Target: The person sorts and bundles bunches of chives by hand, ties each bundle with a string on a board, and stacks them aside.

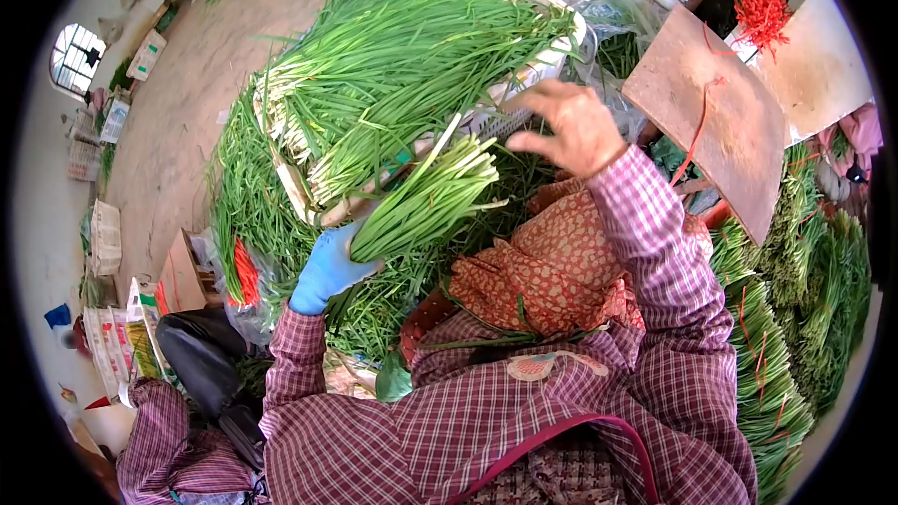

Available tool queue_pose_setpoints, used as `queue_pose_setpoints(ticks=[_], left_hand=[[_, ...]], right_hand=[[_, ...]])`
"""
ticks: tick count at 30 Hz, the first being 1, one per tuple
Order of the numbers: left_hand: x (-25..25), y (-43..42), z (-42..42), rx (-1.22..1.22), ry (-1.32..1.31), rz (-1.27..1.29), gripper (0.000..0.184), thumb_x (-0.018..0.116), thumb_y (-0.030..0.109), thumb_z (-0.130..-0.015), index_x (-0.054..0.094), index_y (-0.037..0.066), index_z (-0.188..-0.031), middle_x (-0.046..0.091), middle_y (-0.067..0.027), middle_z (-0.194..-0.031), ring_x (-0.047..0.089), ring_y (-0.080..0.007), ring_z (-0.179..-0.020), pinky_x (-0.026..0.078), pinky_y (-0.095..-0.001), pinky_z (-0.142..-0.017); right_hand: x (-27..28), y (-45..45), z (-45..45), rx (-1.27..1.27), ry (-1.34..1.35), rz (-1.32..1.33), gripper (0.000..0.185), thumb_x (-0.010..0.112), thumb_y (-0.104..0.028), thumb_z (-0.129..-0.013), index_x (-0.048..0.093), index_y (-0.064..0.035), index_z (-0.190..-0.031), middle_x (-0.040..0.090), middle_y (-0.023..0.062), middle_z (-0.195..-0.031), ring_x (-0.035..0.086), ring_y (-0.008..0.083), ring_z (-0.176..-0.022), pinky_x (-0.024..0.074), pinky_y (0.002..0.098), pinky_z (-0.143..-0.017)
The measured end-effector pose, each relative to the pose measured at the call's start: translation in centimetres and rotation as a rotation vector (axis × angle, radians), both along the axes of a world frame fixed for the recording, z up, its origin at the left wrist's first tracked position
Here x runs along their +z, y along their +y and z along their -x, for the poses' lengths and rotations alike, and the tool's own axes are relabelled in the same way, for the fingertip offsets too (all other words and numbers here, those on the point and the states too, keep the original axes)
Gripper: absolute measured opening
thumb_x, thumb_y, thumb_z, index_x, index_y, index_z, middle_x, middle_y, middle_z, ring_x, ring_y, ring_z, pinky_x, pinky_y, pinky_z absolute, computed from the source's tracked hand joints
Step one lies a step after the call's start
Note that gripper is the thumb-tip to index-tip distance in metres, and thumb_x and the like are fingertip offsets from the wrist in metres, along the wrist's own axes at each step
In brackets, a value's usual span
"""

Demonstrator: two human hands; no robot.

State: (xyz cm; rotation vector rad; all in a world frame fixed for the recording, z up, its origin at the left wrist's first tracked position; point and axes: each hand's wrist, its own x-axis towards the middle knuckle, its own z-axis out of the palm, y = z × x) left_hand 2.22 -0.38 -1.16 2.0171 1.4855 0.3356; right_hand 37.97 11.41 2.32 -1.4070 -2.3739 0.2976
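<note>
My left hand, in a blue glove, is closed around a bunch of garlic chives. The pale cut ends of the bunch point up and to the right, with one stalk sticking out beyond the others. My bare right hand is held above and to the right of the bunch, apart from it, thumb and fingers spread. Nothing shows between those fingers. Just beyond both hands, a large heap of chives fills a white crate.
Loose green leaves lie around the crate. On the right stand a tilted board, red ties and stacked tied bundles. Orange-red strips hang at the left, near a cardboard box. Another person's sleeve shows at lower left.
</note>
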Motion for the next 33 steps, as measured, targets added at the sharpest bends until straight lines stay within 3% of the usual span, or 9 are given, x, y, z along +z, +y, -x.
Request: queue_pose_setpoints(ticks=[3, 6, 11, 17, 19, 24, 29, 31, 33], left_hand=[[0.5, 0.3, -0.7, -0.018, -0.008, -0.076, 0.062, 0.078, 0.024, -0.068, 0.055, 0.003, -0.123, 0.067, -0.0179, -0.099, 0.065, -0.0327, -0.093, 0.05, -0.0387, -0.085], [1.2, 0.4, -1.3, -0.029, 0.059, -0.128, 0.063, 0.078, 0.024, -0.068, 0.055, 0.005, -0.124, 0.068, -0.0182, -0.096, 0.065, -0.033, -0.093, 0.05, -0.0389, -0.085], [1.5, 0.4, -1.5, -0.046, 0.081, -0.212, 0.063, 0.079, 0.021, -0.067, 0.055, 0.005, -0.124, 0.061, -0.0167, -0.114, 0.061, -0.0314, -0.103, 0.049, -0.0381, -0.088], [2.3, 0.3, -2.5, 0.037, 0.111, -0.128, 0.066, 0.079, 0.02, -0.066, 0.054, 0.006, -0.125, 0.058, -0.0155, -0.119, 0.06, -0.0311, -0.105, 0.049, -0.0375, -0.089], [2.3, 0.3, -2.5, 0.019, 0.093, -0.169, 0.067, 0.08, 0.019, -0.066, 0.053, 0.003, -0.125, 0.062, -0.0179, -0.114, 0.062, -0.0317, -0.101, 0.049, -0.0373, -0.087], [0.6, -0.1, -0.9, 0.05, 0.145, -0.339, 0.067, 0.08, 0.016, -0.066, 0.053, 0.003, -0.126, 0.066, -0.0184, -0.106, 0.066, -0.0312, -0.095, 0.052, -0.0368, -0.084], [0.5, -0.6, -0.2, 0.101, 0.226, -0.491, 0.068, 0.079, 0.014, -0.064, 0.054, 0.009, -0.127, 0.067, -0.0163, -0.104, 0.066, -0.031, -0.09, 0.053, -0.0363, -0.077], [1.2, -0.5, -0.7, 0.098, 0.24, -0.551, 0.069, 0.079, 0.013, -0.064, 0.054, 0.012, -0.128, 0.067, -0.0156, -0.102, 0.067, -0.0309, -0.087, 0.053, -0.0362, -0.074], [2.1, -0.5, -1.2, 0.086, 0.402, -0.522, 0.084, 0.078, 0.011, -0.058, 0.048, 0.022, -0.135, 0.067, -0.0117, -0.098, 0.066, -0.0288, -0.078, 0.052, -0.0364, -0.068]], right_hand=[[0.8, -2.6, 3.2, 0.305, 0.051, -0.082, 0.038, 0.069, -0.046, -0.077, 0.067, -0.021, -0.106, 0.064, 0.0069, -0.109, 0.059, 0.0262, -0.104, 0.0378, 0.0495, -0.103], [-0.3, -3.8, 5.6, 0.375, 0.187, -0.218, 0.028, 0.074, -0.033, -0.075, 0.067, -0.0177, -0.097, 0.063, 0.0017, -0.101, 0.059, 0.0253, -0.099, 0.0423, 0.0469, -0.092], [-1.2, -3.6, 6.1, 0.41, 0.368, -0.267, 0.02, 0.073, -0.023, -0.074, 0.064, -0.0135, -0.09, 0.064, 0.0021, -0.094, 0.06, 0.0266, -0.09, 0.0469, 0.0412, -0.082], [-0.4, -3.7, 6.1, 0.261, 0.81, -0.057, 0.013, 0.071, -0.015, -0.08, 0.066, -0.0053, -0.088, 0.068, 0.007, -0.083, 0.066, 0.0235, -0.073, 0.0524, 0.0338, -0.067], [-0.5, -3.6, 5.6, 0.171, 0.978, 0.175, 0.007, 0.068, -0.012, -0.085, 0.068, -0.0055, -0.089, 0.069, 0.0054, -0.08, 0.064, 0.0122, -0.067, 0.053, 0.0297, -0.064], [0.5, -1.2, 0.7, -0.11, 1.534, 0.411, 0.014, 0.063, -0.02, -0.09, 0.063, -0.0076, -0.096, 0.066, 0.0032, -0.079, 0.059, 0.0111, -0.062, 0.0523, 0.0276, -0.061], [0.1, 0.1, -3.3, -0.015, 0.945, 0.406, 0.016, 0.064, -0.024, -0.09, 0.068, -0.0092, -0.095, 0.068, 0.0052, -0.091, 0.065, 0.015, -0.073, 0.0529, 0.0315, -0.066], [0.5, -0.4, -1.7, 0.073, 0.336, -0.195, 0.017, 0.064, -0.026, -0.089, 0.069, -0.0117, -0.096, 0.069, 0.0072, -0.094, 0.067, 0.0211, -0.083, 0.0539, 0.0384, -0.073], [1.7, -0.3, 0.2, 0.176, 0.419, -0.15, 0.02, 0.066, -0.03, -0.086, 0.07, -0.0153, -0.098, 0.069, 0.0073, -0.097, 0.066, 0.0233, -0.09, 0.0531, 0.04, -0.086]])
